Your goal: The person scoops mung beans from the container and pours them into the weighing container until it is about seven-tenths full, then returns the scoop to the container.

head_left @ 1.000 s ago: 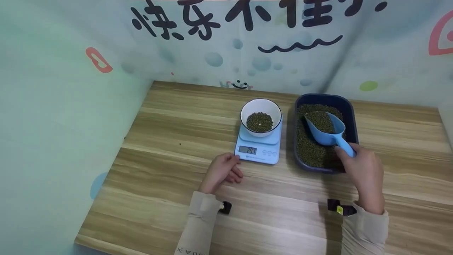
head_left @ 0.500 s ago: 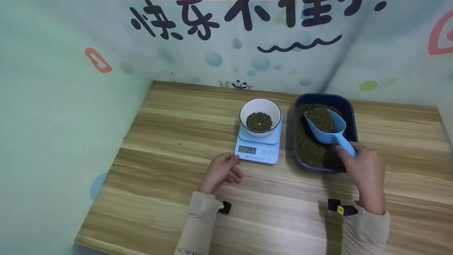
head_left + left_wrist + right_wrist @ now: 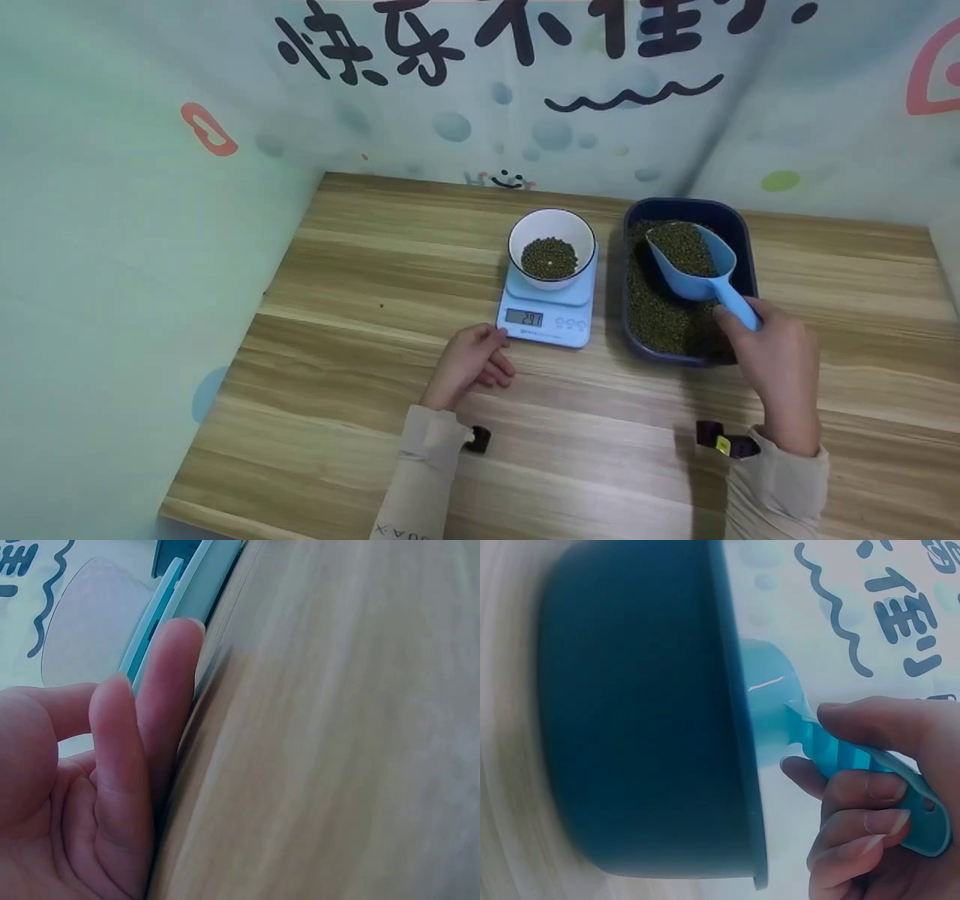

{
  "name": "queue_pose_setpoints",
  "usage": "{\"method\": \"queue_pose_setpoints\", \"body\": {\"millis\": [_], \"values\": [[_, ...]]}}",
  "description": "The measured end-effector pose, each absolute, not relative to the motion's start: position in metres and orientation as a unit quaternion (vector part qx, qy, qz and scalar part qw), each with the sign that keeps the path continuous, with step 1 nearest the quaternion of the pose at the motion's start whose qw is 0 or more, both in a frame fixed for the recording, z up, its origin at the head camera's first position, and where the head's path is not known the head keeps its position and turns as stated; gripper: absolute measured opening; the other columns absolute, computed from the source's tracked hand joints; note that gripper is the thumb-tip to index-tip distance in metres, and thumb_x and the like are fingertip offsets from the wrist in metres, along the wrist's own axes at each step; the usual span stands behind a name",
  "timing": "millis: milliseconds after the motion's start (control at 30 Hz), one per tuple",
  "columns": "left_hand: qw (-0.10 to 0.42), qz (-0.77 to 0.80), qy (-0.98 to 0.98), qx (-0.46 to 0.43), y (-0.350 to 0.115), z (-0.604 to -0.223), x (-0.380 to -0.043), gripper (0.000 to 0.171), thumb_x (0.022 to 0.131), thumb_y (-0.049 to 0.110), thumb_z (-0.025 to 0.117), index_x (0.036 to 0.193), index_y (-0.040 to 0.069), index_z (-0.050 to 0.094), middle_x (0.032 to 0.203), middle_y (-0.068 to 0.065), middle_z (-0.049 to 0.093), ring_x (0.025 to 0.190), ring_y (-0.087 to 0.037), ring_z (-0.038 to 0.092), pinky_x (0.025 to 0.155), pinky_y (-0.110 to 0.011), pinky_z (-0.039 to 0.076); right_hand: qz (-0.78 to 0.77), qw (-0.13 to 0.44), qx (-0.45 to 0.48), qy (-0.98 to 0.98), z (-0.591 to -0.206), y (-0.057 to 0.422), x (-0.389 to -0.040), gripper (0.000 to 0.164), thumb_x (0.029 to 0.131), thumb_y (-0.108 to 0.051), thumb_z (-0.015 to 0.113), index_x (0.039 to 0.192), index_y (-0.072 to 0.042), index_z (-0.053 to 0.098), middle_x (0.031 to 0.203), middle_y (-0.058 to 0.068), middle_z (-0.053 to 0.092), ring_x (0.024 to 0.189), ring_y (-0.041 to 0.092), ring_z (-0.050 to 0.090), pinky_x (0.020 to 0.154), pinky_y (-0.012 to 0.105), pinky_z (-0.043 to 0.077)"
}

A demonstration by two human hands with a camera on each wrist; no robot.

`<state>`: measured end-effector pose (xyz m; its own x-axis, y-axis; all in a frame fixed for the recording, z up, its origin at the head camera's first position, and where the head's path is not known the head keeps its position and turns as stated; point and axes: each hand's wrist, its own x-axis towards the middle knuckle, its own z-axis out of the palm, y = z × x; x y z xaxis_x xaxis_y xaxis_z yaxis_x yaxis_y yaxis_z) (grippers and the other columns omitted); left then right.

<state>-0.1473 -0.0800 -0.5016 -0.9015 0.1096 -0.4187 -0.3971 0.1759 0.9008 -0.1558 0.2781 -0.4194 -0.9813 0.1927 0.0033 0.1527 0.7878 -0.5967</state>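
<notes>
My right hand (image 3: 780, 364) grips the handle of a blue scoop (image 3: 694, 285); in the right wrist view the fingers curl round that handle (image 3: 922, 821). Small dark green beans (image 3: 681, 249) heap up in the scoop, which is over a dark blue tub (image 3: 634, 346) of the same beans. To the left, a light blue kitchen scale (image 3: 581, 335) bears a white bowl (image 3: 525, 232) with some beans at its bottom. The display (image 3: 524, 318) seems to read 297. Loosely bent, my left hand (image 3: 469, 364) rests on the table with fingertips at the scale's front left corner.
Scale and tub stand side by side on a wood-grain table (image 3: 360, 300), a narrow gap between them. A printed cloth wall (image 3: 420, 150) closes off the back, and another pale wall (image 3: 112, 262) runs along the left side.
The right hand has moved the loaded scoop slightly to the right and toward the back, above the tub. My left hand, the bowl and the scale have stayed in place.
</notes>
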Motion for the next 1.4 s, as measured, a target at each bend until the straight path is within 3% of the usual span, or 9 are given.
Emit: {"method": "queue_pose_setpoints", "body": {"millis": [600,967,1400], "values": [[0.2,0.64,0.735,-0.099,-0.079,-0.501,-0.147,0.035,0.093,0.035,0.046,0.096,0.001,0.054,0.07,-0.017,0.065,0.058,-0.027,0.064,0.047,-0.031,0.051,0.339,0.088,-0.101,-0.931,-0.401,0.277,-0.147,0.046,0.083,-0.046,0.056,0.108,-0.008,0.062,0.072,0.011,0.056,0.057,0.021,0.045,0.048,0.031,0.032],[0.204,0.635,0.738,-0.101,-0.079,-0.501,-0.147,0.033,0.093,0.035,0.046,0.096,0.003,0.055,0.072,-0.016,0.065,0.061,-0.028,0.065,0.049,-0.032,0.052,0.353,0.166,-0.102,-0.915,-0.392,0.273,-0.139,0.041,0.082,-0.04,0.06,0.105,-0.007,0.065,0.081,0.014,0.062,0.064,0.021,0.046,0.053,0.029,0.03],[0.206,0.63,0.741,-0.103,-0.079,-0.502,-0.148,0.033,0.093,0.035,0.046,0.096,0.003,0.055,0.071,-0.016,0.065,0.06,-0.028,0.065,0.048,-0.031,0.052,0.374,0.203,-0.11,-0.898,-0.384,0.273,-0.133,0.042,0.079,-0.039,0.064,0.106,-0.008,0.066,0.087,0.014,0.065,0.065,0.012,0.046,0.055,0.024,0.031]]}}
